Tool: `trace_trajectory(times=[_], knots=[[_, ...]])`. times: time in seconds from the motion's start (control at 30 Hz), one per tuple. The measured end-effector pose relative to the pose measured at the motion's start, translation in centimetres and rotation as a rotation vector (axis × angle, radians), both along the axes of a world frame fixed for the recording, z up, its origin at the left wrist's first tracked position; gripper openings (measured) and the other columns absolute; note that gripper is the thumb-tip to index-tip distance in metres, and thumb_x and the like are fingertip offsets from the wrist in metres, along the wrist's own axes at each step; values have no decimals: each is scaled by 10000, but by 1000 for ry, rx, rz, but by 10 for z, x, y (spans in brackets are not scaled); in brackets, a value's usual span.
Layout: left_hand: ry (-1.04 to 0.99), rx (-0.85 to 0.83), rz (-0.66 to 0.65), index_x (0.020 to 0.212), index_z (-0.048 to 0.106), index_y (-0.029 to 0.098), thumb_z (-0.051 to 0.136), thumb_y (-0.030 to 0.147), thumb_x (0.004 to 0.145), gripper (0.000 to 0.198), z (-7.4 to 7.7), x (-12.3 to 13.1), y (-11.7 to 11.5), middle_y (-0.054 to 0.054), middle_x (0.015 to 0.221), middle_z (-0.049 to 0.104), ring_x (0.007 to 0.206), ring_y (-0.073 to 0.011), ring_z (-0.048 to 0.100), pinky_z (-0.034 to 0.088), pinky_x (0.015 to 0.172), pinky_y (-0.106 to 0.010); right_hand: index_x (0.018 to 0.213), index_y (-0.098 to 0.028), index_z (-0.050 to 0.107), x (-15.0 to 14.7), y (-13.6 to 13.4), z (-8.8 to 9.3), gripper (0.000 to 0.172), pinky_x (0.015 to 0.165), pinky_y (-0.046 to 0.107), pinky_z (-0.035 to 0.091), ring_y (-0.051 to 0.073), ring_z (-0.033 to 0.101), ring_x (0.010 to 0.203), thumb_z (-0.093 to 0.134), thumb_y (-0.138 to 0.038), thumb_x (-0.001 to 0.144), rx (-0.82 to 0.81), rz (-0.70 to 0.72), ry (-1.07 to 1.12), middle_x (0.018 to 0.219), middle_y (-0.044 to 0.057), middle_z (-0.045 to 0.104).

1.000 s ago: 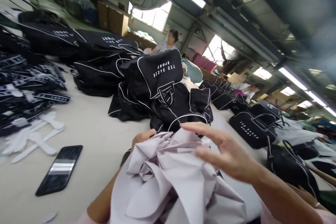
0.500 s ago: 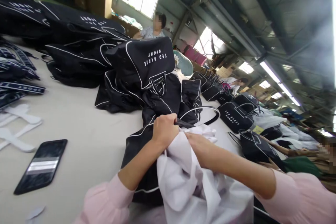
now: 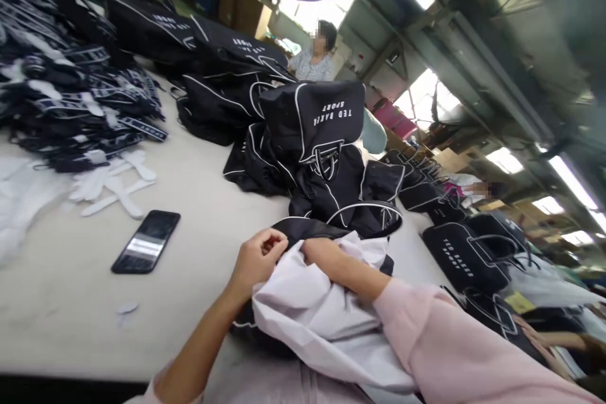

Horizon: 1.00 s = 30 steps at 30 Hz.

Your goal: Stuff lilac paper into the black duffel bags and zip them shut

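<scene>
Table (image 3: 203, 199) bounded by its near edge at lower left; widest open room left of the hands, narrower pale strip to the right. Far side blocked by a pile of lettered bags (image 3: 326, 120), far left by a strap pile (image 3: 89, 101). Black bag (image 3: 307, 227) placed directly in front of the body, handle looped up, partly covered by a crumpled white sheet (image 3: 307, 315) draped toward the body. Right hand (image 3: 319, 252) pushed forward and down at the bag's top, forearm laid over the sheet; fingers hidden, spread and grip cannot be told. Left hand (image 3: 255, 259) raised at the bag's left rim, fingers curled, thumb and fingertips nearly closed; whether fabric is pinched cannot be told. Phone (image 3: 146, 243) laid flat, well apart from the left hand; small white scrap (image 3: 127, 308) below it.
</scene>
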<state>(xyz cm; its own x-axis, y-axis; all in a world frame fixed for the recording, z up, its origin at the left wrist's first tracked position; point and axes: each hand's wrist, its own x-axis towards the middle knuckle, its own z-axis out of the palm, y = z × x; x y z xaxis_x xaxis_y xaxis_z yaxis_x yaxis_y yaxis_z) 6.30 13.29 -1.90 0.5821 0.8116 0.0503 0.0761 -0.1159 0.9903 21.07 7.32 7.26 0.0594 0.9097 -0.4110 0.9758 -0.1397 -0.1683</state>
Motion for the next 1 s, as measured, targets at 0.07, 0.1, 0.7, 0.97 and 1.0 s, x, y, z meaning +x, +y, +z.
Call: trace_trajectory(times=[0.07, 0.1, 0.7, 0.97, 1.0], knots=[[-54, -232, 98, 936, 601, 187, 596, 399, 781, 263, -25, -17, -20, -3, 779, 582, 675, -150, 532, 435, 648, -265, 902, -114, 693, 0, -12, 30, 181, 802, 374, 506, 251, 643, 844, 555, -68, 793, -78, 27, 45, 934, 133, 702], [-58, -306, 140, 954, 583, 184, 613, 383, 738, 295, -33, -21, -32, 2, 777, 561, 668, -149, 519, 431, 642, -268, 993, -113, 692, 2, -21, 47, 233, 816, 386, 509, 257, 644, 875, 536, -98, 821, -112, 13, 92, 986, 136, 700], [279, 103, 135, 919, 489, 210, 544, 176, 775, 157, 12, 7, -65, -58, 969, 524, 946, -245, 482, 415, 827, -379, 831, -195, 678, 12, -57, 60, 158, 749, 268, 435, 145, 551, 824, 649, -62, 751, 195, 88, 332, 944, 32, 541], [122, 386, -359, 857, 641, 200, 456, 2, 782, 281, 42, -8, -76, -33, 913, 669, 892, -190, 612, 469, 815, -303, 826, -214, 759, 48, -52, 65, 111, 788, 292, 432, 188, 582, 901, 782, -235, 719, 115, -105, 502, 982, 34, 613], [74, 379, -413, 922, 661, 207, 476, 31, 814, 277, 45, -7, -79, -34, 980, 687, 943, -195, 631, 485, 849, -295, 837, -214, 762, 50, -51, 64, 134, 779, 289, 431, 189, 579, 902, 791, -234, 707, 94, -126, 521, 982, 33, 614]])
